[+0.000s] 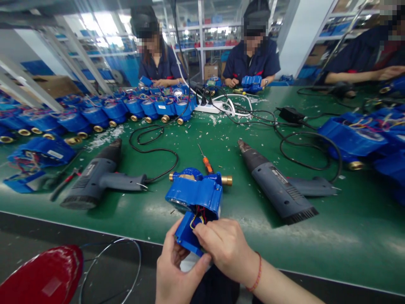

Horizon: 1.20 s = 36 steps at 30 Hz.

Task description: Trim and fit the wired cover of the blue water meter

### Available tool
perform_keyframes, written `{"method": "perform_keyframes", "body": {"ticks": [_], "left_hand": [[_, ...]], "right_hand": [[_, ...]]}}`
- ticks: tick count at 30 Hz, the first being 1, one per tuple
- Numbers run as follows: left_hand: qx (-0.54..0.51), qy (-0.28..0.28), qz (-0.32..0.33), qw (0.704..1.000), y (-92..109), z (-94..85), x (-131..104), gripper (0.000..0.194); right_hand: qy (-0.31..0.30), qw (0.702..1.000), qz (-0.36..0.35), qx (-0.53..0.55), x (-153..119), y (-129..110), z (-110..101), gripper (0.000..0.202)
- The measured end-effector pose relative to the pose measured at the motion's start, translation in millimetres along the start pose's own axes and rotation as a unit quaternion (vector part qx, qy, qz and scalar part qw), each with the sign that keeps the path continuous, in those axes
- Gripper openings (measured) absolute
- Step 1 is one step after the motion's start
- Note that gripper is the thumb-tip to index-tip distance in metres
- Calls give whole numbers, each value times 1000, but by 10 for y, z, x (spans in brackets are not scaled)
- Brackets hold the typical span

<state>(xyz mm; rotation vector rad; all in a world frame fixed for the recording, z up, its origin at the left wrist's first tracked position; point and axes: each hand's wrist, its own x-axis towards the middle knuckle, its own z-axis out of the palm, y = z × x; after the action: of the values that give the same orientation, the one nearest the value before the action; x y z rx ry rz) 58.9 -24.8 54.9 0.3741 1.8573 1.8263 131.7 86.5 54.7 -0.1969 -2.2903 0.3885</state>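
Left hand (177, 270) and right hand (226, 245) crowded the blue cover (184, 232)!
The left gripped it; the right's fingers bunched at the wires (200, 211), whether pinching them I couldn't tell; the blue meter (191, 192) sat on the green table (354, 236) between two heat guns (88, 181).

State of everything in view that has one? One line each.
Left hand: gripping blue cover
Right hand: at wires, grip unclear
Blue cover: off meter's opening
Blue meter: open
Wires: exposed
Left heat gun: lying down, power unclear
Right heat gun: same
Screwdriver: lying down
Power strip: plugs inserted
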Motion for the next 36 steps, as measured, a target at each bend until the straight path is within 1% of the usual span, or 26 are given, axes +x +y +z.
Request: {"method": "perform_keyframes", "body": {"ticks": [4,10,17,19,24,29,33,36], "left_hand": [[-1,10,-11,1000,23,19,-8,67],[-12,12,-34,999,22,16,-12,72],[-50,12,-50,997,89,44,-21,75],[-58,13,-54,997,100,48,-25,77],[-29,11,-48,998,98,37,-48,78],[-20,12,-40,999,124,41,-65,74],[-69,10,-59,996,139,75,-76,76],[-117,17,-73,990,110,84,-79,78]], "right_hand": [[1,1000,15,6,-43,-1,26,30],[6,999,37,4,-62,-7,52,30],[17,997,69,30,-88,-27,75,27],[19,997,68,24,-86,-32,77,27],[18,998,60,-9,-39,-59,80,26],[28,996,79,26,-8,-86,99,28],[62,993,73,64,-15,-86,164,27],[83,990,74,85,-19,-90,217,26]]}}
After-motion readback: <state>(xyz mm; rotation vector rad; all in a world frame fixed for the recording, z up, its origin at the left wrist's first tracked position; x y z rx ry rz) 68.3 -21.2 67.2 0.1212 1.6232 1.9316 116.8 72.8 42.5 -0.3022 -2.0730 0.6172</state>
